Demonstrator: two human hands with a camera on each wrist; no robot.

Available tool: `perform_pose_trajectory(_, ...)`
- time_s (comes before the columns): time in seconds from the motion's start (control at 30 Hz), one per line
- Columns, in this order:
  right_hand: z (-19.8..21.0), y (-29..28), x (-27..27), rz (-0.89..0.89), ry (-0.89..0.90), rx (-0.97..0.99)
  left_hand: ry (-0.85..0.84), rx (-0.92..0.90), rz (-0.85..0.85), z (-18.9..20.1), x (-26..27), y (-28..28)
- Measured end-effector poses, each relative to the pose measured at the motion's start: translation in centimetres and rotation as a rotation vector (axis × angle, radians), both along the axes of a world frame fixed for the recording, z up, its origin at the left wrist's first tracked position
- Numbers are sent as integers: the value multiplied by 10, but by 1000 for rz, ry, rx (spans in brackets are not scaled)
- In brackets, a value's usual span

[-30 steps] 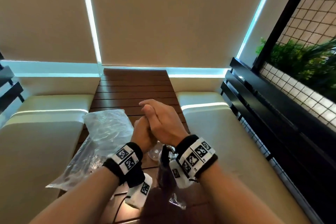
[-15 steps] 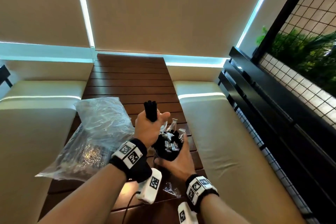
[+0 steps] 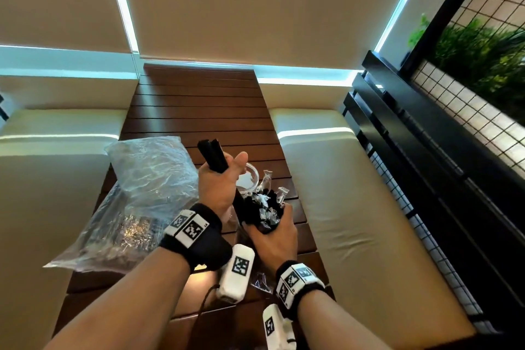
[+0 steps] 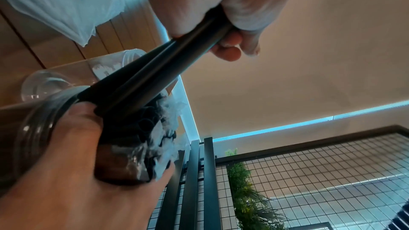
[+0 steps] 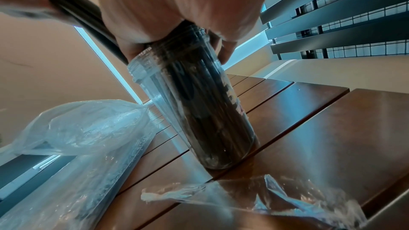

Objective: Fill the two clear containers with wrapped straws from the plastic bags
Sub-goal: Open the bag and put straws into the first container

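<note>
A clear container (image 3: 262,212) packed with black wrapped straws stands tilted on the wooden table (image 3: 199,111). My right hand (image 3: 270,226) grips it round the rim; the right wrist view shows the same container (image 5: 199,111) leaning on its base. My left hand (image 3: 224,169) holds a few black straws (image 3: 212,155) slanting down into that container's mouth, and the left wrist view shows these straws (image 4: 155,71) reaching into the bundle. A second clear container (image 3: 250,179) sits just behind, with no straws visible in it.
Two crumpled plastic bags (image 3: 145,179) lie on the left of the table, the lower one holding more straws. A torn clear wrapper (image 5: 254,197) lies near the front edge. Cream benches (image 3: 341,193) flank the table. A black rail and wire mesh (image 3: 426,150) run along the right.
My hands were pressed together over the container. They have parted: the right hand dropped to grip the container's rim, and the left hand now holds a few straws above it.
</note>
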State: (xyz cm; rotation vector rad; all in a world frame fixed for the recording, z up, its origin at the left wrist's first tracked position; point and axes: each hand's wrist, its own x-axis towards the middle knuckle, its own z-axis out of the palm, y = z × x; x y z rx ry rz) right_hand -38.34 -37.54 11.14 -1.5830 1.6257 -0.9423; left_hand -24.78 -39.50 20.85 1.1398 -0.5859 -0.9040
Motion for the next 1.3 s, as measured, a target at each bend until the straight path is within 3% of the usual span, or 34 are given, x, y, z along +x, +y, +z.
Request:
perform_pose_trajectory(0.23,-1,-2,-9,60,-37,62,-26,-21,-29,1,-9,-3)
perform_pose_trajectory(0.37,0,-5,-15,98,-57,86,49,-57,-23,8,-3,-5)
perform_pose_trajectory(0.6,1,0,-12,165,-107,83,117,40,23,-17,8,1)
perform_pose_trajectory(0.77,1,-2,-15,206,-41,71,167,41,89,-15,19,0)
perform_pose_trajectory(0.97,-6,2,-19,154,-49,55,207,45,117,-6,30,1)
perform_pose_trajectory(1.3,-5,6,-8,166,-21,54,107,27,115,-3,18,3)
